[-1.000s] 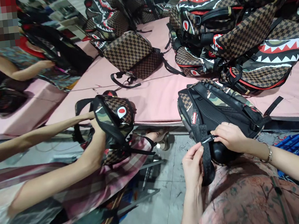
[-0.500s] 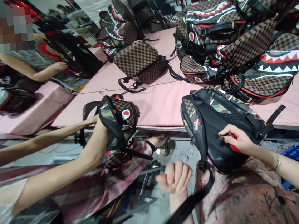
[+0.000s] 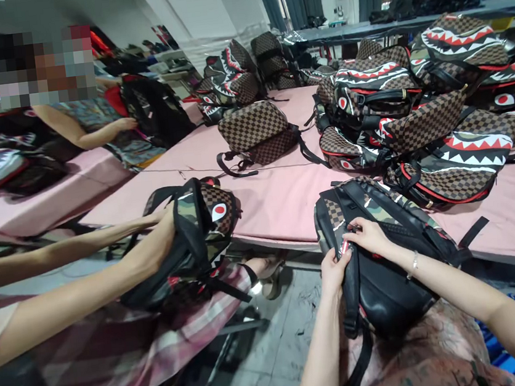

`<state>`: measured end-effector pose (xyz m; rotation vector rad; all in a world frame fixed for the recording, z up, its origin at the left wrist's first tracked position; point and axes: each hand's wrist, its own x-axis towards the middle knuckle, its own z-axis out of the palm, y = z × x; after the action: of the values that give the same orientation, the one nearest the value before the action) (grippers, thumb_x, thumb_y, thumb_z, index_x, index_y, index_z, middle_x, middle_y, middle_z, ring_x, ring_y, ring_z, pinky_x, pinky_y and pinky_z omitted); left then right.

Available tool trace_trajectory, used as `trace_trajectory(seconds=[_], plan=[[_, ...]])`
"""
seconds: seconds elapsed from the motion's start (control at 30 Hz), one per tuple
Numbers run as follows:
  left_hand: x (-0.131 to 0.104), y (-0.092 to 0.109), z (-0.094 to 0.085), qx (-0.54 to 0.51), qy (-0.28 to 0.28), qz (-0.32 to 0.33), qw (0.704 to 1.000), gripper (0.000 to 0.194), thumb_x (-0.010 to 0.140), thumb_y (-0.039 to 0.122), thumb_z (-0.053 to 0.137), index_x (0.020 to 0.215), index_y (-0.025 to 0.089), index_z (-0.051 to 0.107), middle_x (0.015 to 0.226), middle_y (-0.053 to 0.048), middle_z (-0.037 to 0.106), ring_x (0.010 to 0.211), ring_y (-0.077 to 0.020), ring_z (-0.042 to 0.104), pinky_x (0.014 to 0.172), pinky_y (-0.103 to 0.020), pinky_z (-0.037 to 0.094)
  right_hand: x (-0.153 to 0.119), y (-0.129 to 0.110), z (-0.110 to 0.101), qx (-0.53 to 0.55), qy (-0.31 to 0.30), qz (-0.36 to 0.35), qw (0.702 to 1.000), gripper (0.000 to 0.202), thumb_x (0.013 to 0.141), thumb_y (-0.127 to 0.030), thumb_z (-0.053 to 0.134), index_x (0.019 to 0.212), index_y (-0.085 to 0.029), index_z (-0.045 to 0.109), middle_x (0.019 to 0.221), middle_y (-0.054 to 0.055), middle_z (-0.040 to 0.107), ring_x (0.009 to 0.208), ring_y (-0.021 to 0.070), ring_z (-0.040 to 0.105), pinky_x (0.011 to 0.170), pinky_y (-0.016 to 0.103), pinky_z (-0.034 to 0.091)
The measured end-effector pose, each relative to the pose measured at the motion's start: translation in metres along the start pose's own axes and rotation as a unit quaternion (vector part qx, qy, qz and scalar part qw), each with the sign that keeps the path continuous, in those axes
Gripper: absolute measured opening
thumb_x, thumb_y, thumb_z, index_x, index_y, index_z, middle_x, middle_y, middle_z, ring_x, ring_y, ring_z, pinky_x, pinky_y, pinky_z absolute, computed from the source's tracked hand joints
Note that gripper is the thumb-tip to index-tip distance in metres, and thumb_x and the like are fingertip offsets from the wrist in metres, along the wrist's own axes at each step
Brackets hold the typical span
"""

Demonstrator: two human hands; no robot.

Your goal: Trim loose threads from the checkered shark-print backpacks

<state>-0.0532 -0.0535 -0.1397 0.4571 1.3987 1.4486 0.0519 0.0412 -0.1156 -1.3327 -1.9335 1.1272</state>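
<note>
A black backpack with camouflage and brown check panels leans from the pink table's edge onto my lap, its padded back side up. My left hand is closed on its left shoulder strap, thumb beside a small red label. Right above, my right hand is bent over the same strap, fingertips pinched together close to the label. A bit of red shows under the right palm, seemingly a small red-handled tool; its shape is mostly hidden. A loose webbing strap hangs down toward my lap.
On the pink table, a pile of shark-mouth backpacks stands at the right, and a checked backpack lies mid-table. At my left, a co-worker's arms hold another backpack. Another person handles a black bag farther back.
My left hand has come up from beside the bag, where it was a loose fist, onto the shoulder strap. The right hand has moved left and up to the label. The view has tilted upward.
</note>
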Motion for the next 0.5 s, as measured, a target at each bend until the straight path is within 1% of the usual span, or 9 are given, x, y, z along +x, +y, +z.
trace_trajectory(seconds=[0.07,0.17,0.23,0.3,0.37,0.43,0.5], plan=[[-0.005,-0.001,0.001,-0.017,0.002,0.007,1.0,0.043,0.051,0.031,0.078,0.087,0.013,0.064,0.078,-0.005,0.069,0.068,-0.0153,0.062,0.067,-0.025,0.048,0.016,-0.002,0.004,-0.032,0.031,-0.001,0.999,0.017,0.069,-0.037,0.059,0.07,-0.021,0.06,0.067,-0.001,0.062,0.064,0.0155,0.056,0.06,0.025,0.039],[-0.013,0.002,-0.004,-0.051,-0.018,-0.006,0.998,0.041,0.053,0.028,0.077,0.088,0.013,0.064,0.078,-0.005,0.069,0.065,-0.0147,0.062,0.063,-0.025,0.048,0.039,0.006,-0.003,-0.043,0.074,0.024,0.996,0.028,0.079,-0.039,0.043,0.068,-0.017,0.057,0.066,0.003,0.06,0.063,0.0159,0.054,0.057,0.025,0.036],[-0.017,0.003,-0.008,-0.084,-0.033,-0.018,0.996,0.04,0.055,0.026,0.077,0.09,0.013,0.064,0.078,-0.005,0.07,0.065,-0.014,0.062,0.063,-0.024,0.048,0.047,0.015,-0.012,-0.044,0.071,0.028,0.996,0.036,0.082,-0.042,0.036,0.069,-0.016,0.057,0.065,0.003,0.059,0.06,0.0154,0.053,0.055,0.024,0.036],[-0.02,0.005,-0.012,-0.117,-0.041,-0.028,0.992,0.04,0.055,0.024,0.077,0.091,0.013,0.064,0.079,-0.005,0.07,0.066,-0.0136,0.063,0.064,-0.023,0.048,0.043,0.023,-0.02,-0.047,0.041,0.019,0.998,0.039,0.08,-0.047,0.039,0.067,-0.016,0.057,0.061,0.001,0.058,0.058,0.0146,0.052,0.055,0.024,0.035],[-0.021,0.005,-0.013,-0.146,-0.052,-0.039,0.987,0.039,0.057,0.022,0.076,0.093,0.014,0.064,0.081,-0.005,0.07,0.068,-0.0132,0.063,0.067,-0.023,0.049,0.029,0.028,-0.026,-0.055,0.008,0.009,0.998,0.034,0.075,-0.05,0.05,0.07,-0.017,0.058,0.059,-0.001,0.056,0.056,0.0145,0.052,0.055,0.024,0.036],[-0.022,0.006,-0.013,-0.167,-0.069,-0.048,0.982,0.038,0.06,0.021,0.075,0.095,0.014,0.064,0.083,-0.005,0.069,0.069,-0.0129,0.063,0.069,-0.023,0.049,0.012,0.029,-0.03,-0.072,-0.014,-0.022,0.997,0.029,0.074,-0.045,0.054,0.083,-0.018,0.058,0.067,0.0,0.059,0.061,0.0153,0.054,0.059,0.026,0.038],[-0.023,0.009,-0.014,-0.179,-0.08,-0.046,0.979,0.038,0.061,0.02,0.073,0.098,0.014,0.063,0.086,-0.006,0.069,0.071,-0.0131,0.063,0.071,-0.024,0.049,-0.001,0.025,-0.033,-0.091,-0.035,-0.077,0.992,0.025,0.079,-0.038,0.048,0.095,-0.019,0.055,0.079,0.002,0.06,0.07,0.0163,0.055,0.065,0.028,0.039]])
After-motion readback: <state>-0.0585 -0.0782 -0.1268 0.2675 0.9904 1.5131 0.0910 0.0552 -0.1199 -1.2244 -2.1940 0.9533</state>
